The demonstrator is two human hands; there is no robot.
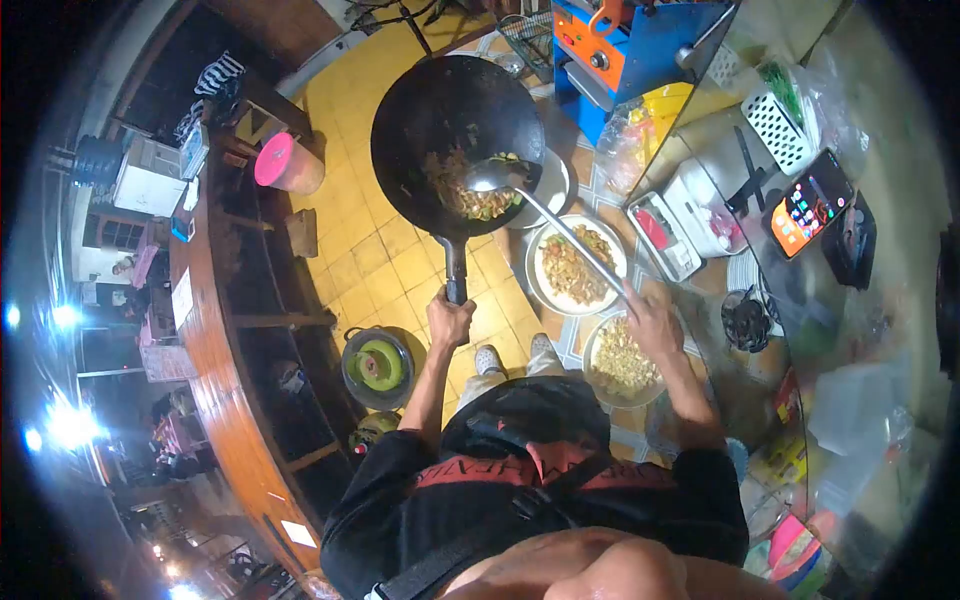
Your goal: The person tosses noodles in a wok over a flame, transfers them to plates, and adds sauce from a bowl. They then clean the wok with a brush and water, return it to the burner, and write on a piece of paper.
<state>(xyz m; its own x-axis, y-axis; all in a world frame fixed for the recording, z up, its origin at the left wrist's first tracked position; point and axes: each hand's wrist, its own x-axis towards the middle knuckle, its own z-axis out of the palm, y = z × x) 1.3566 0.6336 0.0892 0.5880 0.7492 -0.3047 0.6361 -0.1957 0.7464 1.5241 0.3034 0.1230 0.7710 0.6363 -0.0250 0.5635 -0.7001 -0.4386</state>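
My left hand (450, 318) is wrapped round the handle of a black wok (420, 130), held up over the yellow floor at the table's edge. Cooked food (465, 190) with green bits lies in the wok's lower right part. My right hand (655, 322) grips the long handle of a metal ladle (498, 178), whose bowl is inside the wok at the food. Under the ladle's handle stands a plate (541, 295) heaped with fried food (578, 268). Close below my right hand is another plate of pale chopped food (622, 360). A further white plate (556, 190) is partly hidden behind the wok.
Right of the plates are a kitchen scale (665, 238), a phone (808, 205), a knife (748, 160) and a white perforated basket (776, 130). A blue sealing machine (625, 70) stands behind. On the left are a wooden counter (215, 350), a pink-lidded bucket (290, 165) and a black basin (350, 385).
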